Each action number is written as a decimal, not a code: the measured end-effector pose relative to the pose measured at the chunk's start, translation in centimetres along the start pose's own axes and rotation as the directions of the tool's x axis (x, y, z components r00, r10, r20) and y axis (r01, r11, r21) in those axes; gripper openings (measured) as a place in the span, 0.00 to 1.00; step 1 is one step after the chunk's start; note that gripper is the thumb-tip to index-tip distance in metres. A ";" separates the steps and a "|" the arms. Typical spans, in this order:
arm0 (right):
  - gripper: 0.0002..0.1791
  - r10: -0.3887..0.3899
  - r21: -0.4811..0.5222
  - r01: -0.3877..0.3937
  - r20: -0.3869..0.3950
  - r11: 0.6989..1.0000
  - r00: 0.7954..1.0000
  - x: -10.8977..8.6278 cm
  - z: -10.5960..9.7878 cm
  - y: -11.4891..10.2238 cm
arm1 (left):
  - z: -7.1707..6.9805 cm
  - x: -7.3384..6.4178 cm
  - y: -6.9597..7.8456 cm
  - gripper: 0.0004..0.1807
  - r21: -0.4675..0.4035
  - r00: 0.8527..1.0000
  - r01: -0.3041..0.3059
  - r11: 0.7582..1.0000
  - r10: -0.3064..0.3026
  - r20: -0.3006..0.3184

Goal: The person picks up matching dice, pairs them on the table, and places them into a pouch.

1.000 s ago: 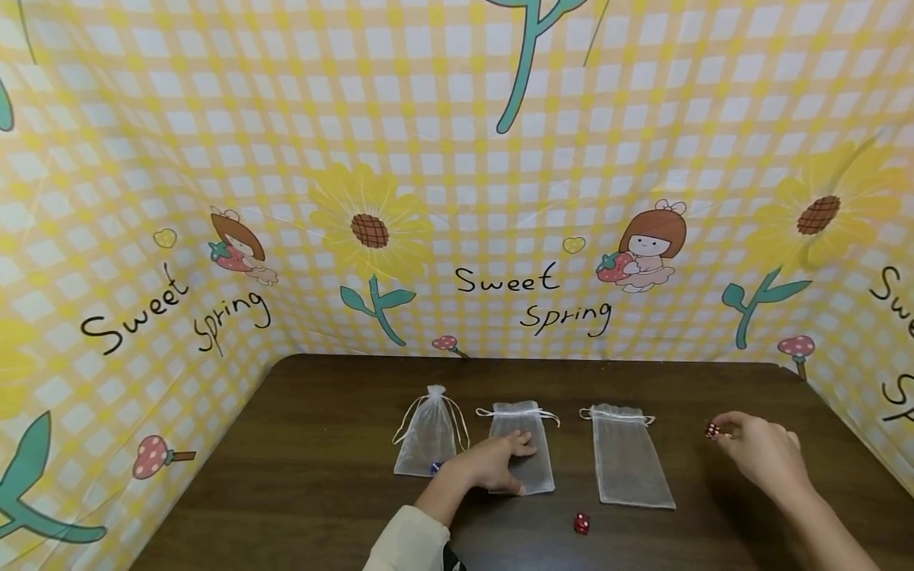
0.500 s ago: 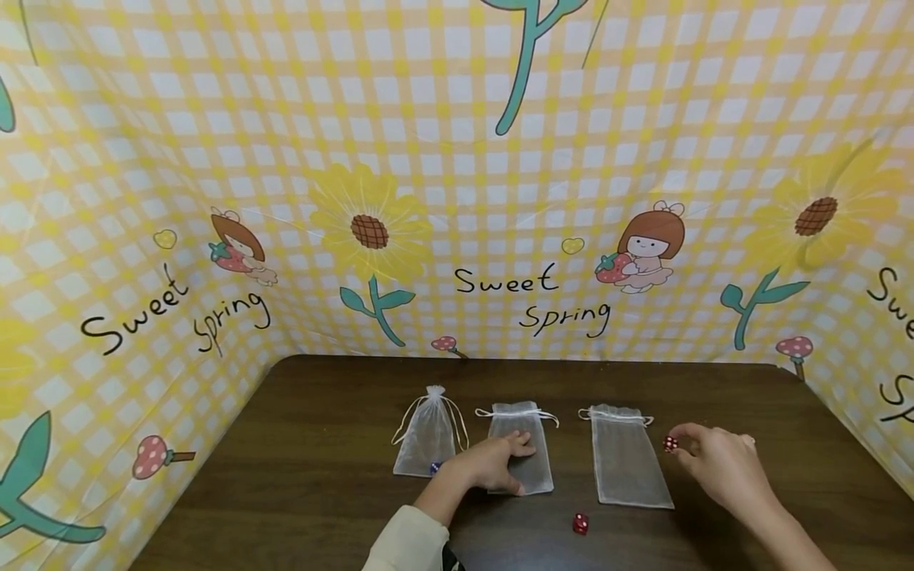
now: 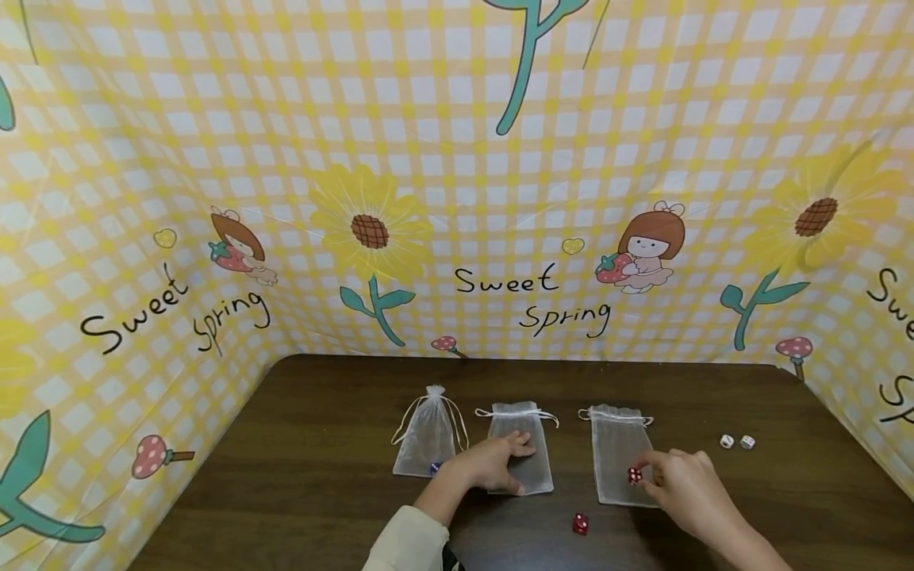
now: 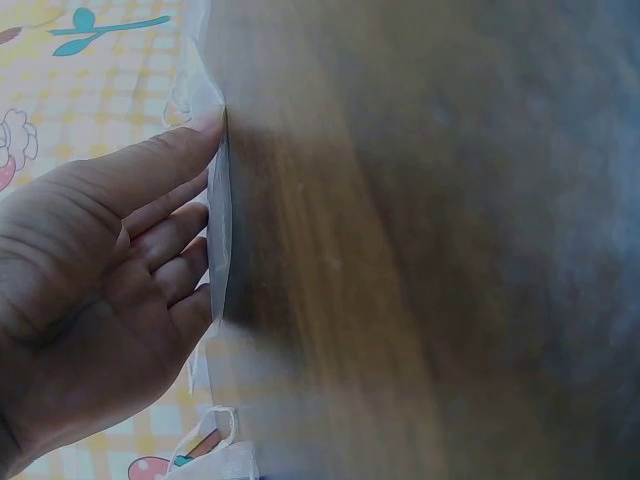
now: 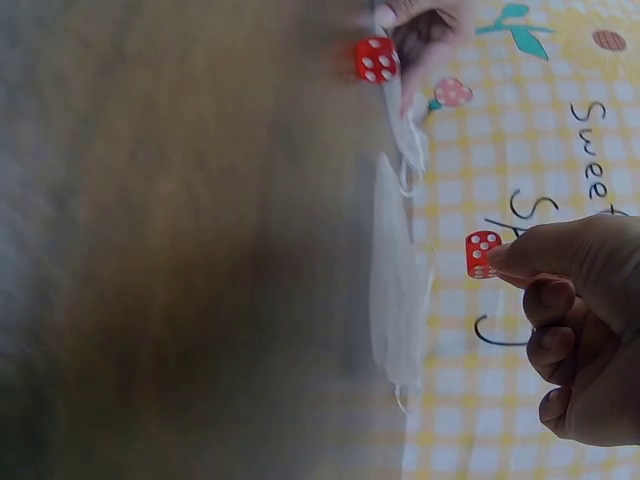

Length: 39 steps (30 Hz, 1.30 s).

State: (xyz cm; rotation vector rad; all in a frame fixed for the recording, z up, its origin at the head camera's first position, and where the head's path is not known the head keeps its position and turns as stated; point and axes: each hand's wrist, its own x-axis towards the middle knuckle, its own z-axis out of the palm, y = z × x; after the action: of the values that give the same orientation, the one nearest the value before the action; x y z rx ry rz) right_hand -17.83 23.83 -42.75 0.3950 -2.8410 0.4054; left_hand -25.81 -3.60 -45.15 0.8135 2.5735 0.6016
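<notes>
My right hand (image 3: pixel 689 488) pinches a red die (image 3: pixel 635 476) with white dots between thumb and index finger, held over the lower part of the right sheer drawstring pouch (image 3: pixel 617 452). In the right wrist view the die (image 5: pixel 483 254) shows clear of the pouch, the other fingers curled. My left hand (image 3: pixel 493 464) rests with fingers spread on the middle pouch (image 3: pixel 539 468), and its fingertips touch the fabric in the left wrist view. A second red die (image 3: pixel 581 523) lies on the table in front of the pouches.
On the left lies a third pouch (image 3: pixel 421 444), its neck gathered, with a blue die (image 3: pixel 435 468) at its bottom, partly behind the left wrist. Two white dice (image 3: pixel 727 442) sit at the table's right. A checked cloth (image 3: pixel 428 119) hangs behind the dark wooden table (image 3: pixel 314 476).
My right hand has carried the red die leftward and nearer, from the table's right side to over the right pouch. The two white dice have come into sight. My left hand stays put.
</notes>
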 end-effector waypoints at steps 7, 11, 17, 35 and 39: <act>0.12 -0.090 0.043 0.091 -0.024 0.995 0.996 -0.5 1.4 -0.9 | 0.0 0.0 0.0 0.33 -0.001 1.000 -0.003 1.000 0.003 0.001; 0.11 -0.155 0.037 0.156 -0.039 0.987 0.987 -0.6 2.2 -1.3 | 0.0 0.0 0.0 0.33 -0.002 1.000 -0.009 1.000 0.009 -0.004; 0.11 -0.232 0.076 0.233 -0.023 0.970 0.972 -0.7 3.0 -1.6 | -0.1 -0.1 0.1 0.33 -0.002 1.000 -0.010 1.000 0.010 -0.009; 0.11 -0.380 0.147 0.367 0.071 0.918 0.922 -0.6 3.6 -1.7 | -0.1 -0.1 0.1 0.33 -0.009 1.000 -0.008 1.000 0.008 0.000; 0.10 -0.354 0.180 0.331 0.121 0.926 0.927 -0.6 3.4 -1.8 | -0.1 -0.1 0.1 0.34 -0.008 1.000 -0.006 1.000 0.006 -0.001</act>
State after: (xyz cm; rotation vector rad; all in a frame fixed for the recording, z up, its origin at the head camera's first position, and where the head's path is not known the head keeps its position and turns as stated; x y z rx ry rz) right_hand -17.46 21.25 -45.67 0.9777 -2.8077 0.5469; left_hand -25.76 -3.61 -45.02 0.8190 2.5685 0.6144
